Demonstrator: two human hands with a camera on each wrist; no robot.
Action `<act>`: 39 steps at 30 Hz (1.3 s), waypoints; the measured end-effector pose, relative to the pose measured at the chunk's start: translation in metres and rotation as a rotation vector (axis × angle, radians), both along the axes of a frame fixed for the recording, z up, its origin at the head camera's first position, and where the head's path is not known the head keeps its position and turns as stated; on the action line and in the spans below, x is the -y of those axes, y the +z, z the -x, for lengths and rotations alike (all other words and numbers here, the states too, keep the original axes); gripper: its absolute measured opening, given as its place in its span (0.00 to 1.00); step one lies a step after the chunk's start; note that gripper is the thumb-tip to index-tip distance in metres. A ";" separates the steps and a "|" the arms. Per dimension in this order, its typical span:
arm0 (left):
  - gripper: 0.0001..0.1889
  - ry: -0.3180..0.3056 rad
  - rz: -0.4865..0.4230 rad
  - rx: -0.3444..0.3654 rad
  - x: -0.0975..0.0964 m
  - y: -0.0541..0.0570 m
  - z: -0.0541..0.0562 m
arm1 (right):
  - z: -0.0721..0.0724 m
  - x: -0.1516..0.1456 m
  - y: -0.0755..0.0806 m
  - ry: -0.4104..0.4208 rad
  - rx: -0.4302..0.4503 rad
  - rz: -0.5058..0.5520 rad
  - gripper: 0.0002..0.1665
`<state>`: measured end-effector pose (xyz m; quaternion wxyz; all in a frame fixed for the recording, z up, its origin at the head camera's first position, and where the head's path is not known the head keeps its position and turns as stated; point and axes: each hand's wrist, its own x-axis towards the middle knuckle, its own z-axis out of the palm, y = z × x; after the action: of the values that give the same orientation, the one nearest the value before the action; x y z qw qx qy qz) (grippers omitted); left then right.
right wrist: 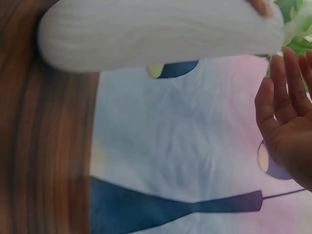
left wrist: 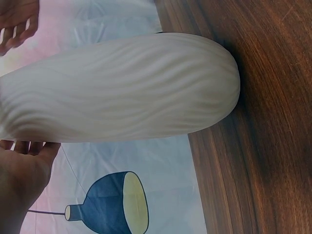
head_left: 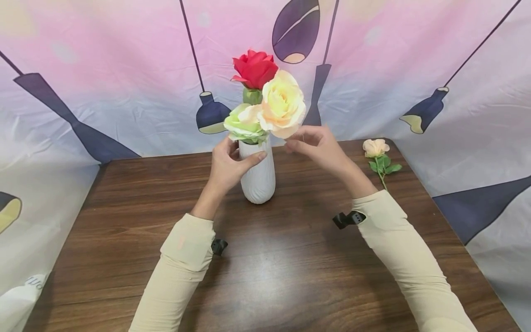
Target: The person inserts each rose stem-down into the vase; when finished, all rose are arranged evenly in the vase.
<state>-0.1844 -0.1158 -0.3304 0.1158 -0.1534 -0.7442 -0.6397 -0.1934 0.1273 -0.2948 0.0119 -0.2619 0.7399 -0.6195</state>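
Observation:
A white ribbed vase [head_left: 258, 180] stands on the table holding a red rose [head_left: 254, 69], a large cream rose [head_left: 283, 105] and a pale green rose [head_left: 244, 123]. My left hand [head_left: 228, 163] grips the vase just below its mouth, thumb across the front and fingers behind. The left wrist view shows those fingers against the vase wall [left wrist: 126, 92]. At the lower right of the cream rose is my right hand [head_left: 313, 145], its fingertips by the petals. In the right wrist view its fingers [right wrist: 292, 83] look mostly straight near green leaves; thumb and index finger are hidden there.
A small peach rose [head_left: 375, 148] with leaves lies at the back right of the brown wooden table [head_left: 265, 272]. Behind the table hangs a cloth [head_left: 137, 92] printed with lamps. A white item [head_left: 20, 302] shows at the lower left edge.

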 end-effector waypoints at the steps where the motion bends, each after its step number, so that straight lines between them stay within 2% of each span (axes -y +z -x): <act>1: 0.32 0.000 0.002 0.002 0.000 0.000 0.000 | 0.000 -0.004 -0.003 -0.008 0.006 -0.013 0.11; 10: 0.32 0.004 0.003 0.013 0.000 0.001 -0.001 | -0.002 -0.041 -0.035 -0.108 0.072 -0.140 0.07; 14: 0.31 0.014 0.009 0.012 0.000 0.000 -0.001 | -0.002 -0.066 -0.055 -0.158 0.105 -0.172 0.12; 20: 0.32 0.018 0.005 0.008 0.001 -0.001 -0.001 | 0.003 -0.110 -0.081 -0.257 0.100 -0.255 0.18; 24: 0.32 0.019 0.000 0.008 0.001 -0.001 -0.001 | 0.008 -0.141 -0.098 -0.354 0.125 -0.316 0.20; 29: 0.31 0.014 0.009 0.002 0.002 -0.001 -0.001 | 0.010 -0.172 -0.117 -0.528 0.149 -0.407 0.23; 35: 0.31 0.012 0.012 -0.006 0.002 -0.001 -0.001 | 0.005 -0.198 -0.135 -0.709 0.199 -0.576 0.25; 39: 0.31 0.009 0.017 -0.009 0.002 -0.001 -0.001 | -0.001 -0.210 -0.147 -0.809 0.241 -0.595 0.25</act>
<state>-0.1833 -0.1177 -0.3316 0.1210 -0.1539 -0.7497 -0.6321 -0.1923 0.3371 -0.4415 -0.0694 0.1334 0.9196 -0.3629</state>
